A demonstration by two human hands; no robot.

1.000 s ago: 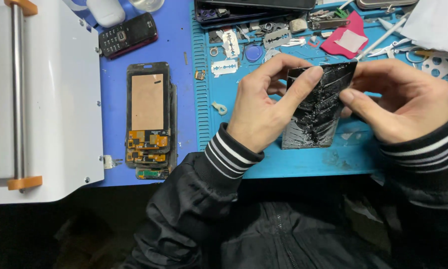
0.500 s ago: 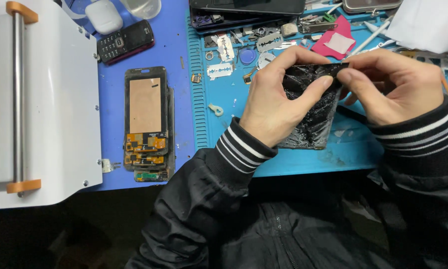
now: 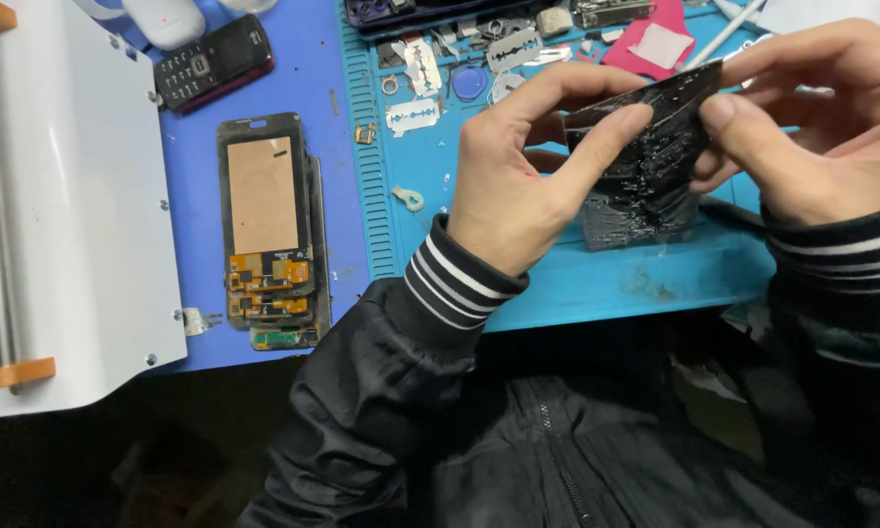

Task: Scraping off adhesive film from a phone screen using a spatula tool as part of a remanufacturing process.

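Above blue mat, left hand and right hand raised, fingers pinched shut on cracked black screen.

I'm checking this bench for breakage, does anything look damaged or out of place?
Yes. The black screen panel pinched between the left hand and right hand is cracked all over, its surface crazed with pale fracture lines. Loose razor blades also lie scattered on the teal mat.

Phone repair workshop: blue work mat, razor blades, stacked screen assemblies.
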